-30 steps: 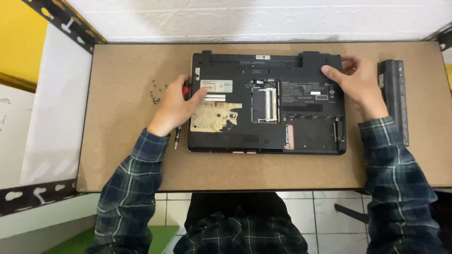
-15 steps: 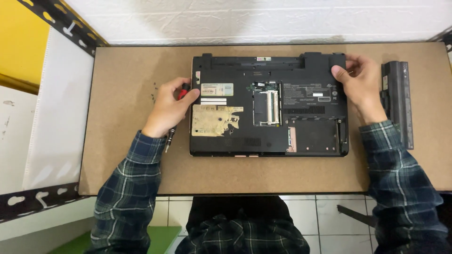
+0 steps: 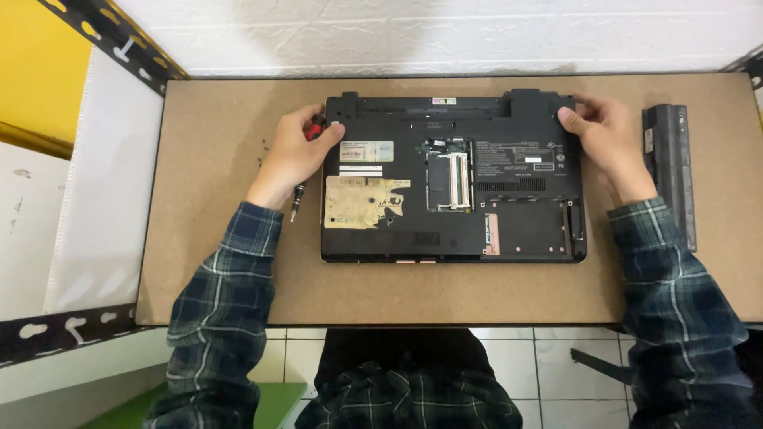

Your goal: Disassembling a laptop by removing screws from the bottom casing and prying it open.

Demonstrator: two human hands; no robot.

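Observation:
A black laptop (image 3: pixel 453 179) lies upside down on the brown board, its memory bay and a lower right bay uncovered. My left hand (image 3: pixel 294 155) rests at the laptop's upper left corner and holds a screwdriver (image 3: pixel 306 171) with a red and black handle, tip pointing toward me. My right hand (image 3: pixel 606 135) grips the laptop's upper right corner, fingers curled over its back edge.
A long black battery pack (image 3: pixel 671 171) lies to the right of the laptop. Several small screws (image 3: pixel 262 151) lie left of my left hand. The board (image 3: pixel 222 238) sits in a rack with black perforated posts (image 3: pixel 119 48); a white wall stands behind.
The laptop has shifted slightly right and away from me under both hands. My right hand moved from the laptop's top surface to its back right corner.

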